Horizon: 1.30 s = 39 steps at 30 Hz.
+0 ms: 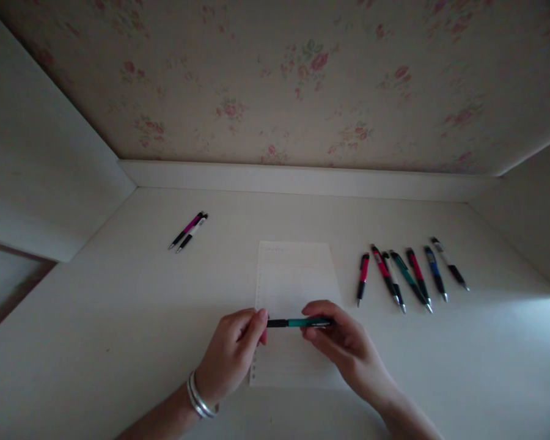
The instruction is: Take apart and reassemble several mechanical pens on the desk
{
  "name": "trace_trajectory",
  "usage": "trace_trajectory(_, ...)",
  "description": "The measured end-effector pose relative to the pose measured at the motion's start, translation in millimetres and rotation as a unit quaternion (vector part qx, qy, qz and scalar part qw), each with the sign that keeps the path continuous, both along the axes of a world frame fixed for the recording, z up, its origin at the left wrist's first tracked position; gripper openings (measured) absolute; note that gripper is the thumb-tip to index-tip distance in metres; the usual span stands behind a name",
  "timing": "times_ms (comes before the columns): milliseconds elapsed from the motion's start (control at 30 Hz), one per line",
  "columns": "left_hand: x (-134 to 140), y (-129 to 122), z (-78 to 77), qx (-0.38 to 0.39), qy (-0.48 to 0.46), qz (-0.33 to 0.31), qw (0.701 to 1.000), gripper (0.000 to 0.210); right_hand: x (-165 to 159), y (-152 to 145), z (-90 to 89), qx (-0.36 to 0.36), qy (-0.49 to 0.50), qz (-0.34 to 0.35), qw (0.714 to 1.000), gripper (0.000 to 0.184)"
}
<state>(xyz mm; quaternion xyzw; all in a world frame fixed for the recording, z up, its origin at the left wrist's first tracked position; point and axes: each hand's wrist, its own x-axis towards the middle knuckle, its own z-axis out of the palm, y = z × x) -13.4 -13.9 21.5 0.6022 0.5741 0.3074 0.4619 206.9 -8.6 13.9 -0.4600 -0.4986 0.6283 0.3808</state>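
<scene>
Two hands hold a teal and black pen level above a sheet of paper on a white desk.

The slim pen (297, 322) lies crosswise, black at its left end, teal in the middle. The left hand (231, 354), silver bangles (199, 398) at its wrist, pinches the black end with curled fingers; the right hand (343, 345) grips the other end between fingertips. The thin lined paper (296, 281) lies flat beneath. A row of seven pens (410, 275) lies to the right, two pens (189, 230) far left.
</scene>
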Motion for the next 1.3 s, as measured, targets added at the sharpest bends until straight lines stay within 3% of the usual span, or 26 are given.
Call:
trace_trajectory(167, 0.4, -1.2, 1.0, 0.001, -0.006, -0.003, 1.000, 0.048, -5.2, 0.5, -0.6, -0.081, 0.052, -0.022, 0.995, 0.037)
trace_trajectory(300, 0.0, -1.9, -0.7, 0.004, -0.005, -0.005, 1.000, 0.048, -2.8, 1.7, -3.8, -0.055, 0.013, -0.015, 0.998, 0.028)
trace_trajectory(400, 0.2, -1.1, -1.2, 0.002, -0.003, -0.001, 1.000, 0.048, 1.4, 2.1, -2.1, -0.038, 0.038, -0.018, 0.998, 0.023)
trace_trajectory(567, 1.1, 0.2, 1.0, 0.001, -0.005, 0.001, 1.000, 0.048, 0.1, 1.9, -0.2, -0.081, 0.100, -0.032, 0.991, 0.032)
trace_trajectory(667, 0.9, -0.4, 0.8, 0.000, -0.009, 0.000, 1.000, 0.047, -3.8, 2.0, -1.3, -0.112, 0.086, -0.024, 0.990, 0.032)
trace_trajectory(900, 1.3, 0.4, -0.3, 0.012, -0.005, -0.005, 1.000, 0.047, -0.9, 2.1, -2.6, -0.059, 0.105, -0.027, 0.992, 0.017)
trace_trajectory(1000, 1.8, 1.1, 1.0, 0.009, -0.007, 0.000, 1.000, 0.047, -1.5, 2.2, -1.5, -0.059, 0.116, -0.026, 0.991, 0.022)
trace_trajectory(1133, 1.4, 0.1, 0.4, 0.009, -0.007, -0.001, 1.000, 0.047, -6.1, 2.9, -1.1, -0.096, 0.063, -0.031, 0.993, 0.034)
trace_trajectory(1300, 0.9, -0.5, -1.6, 0.004, -0.024, -0.009, 1.000, 0.043, -4.5, 3.9, -0.8, -0.066, 0.007, -0.038, 0.997, 0.035)
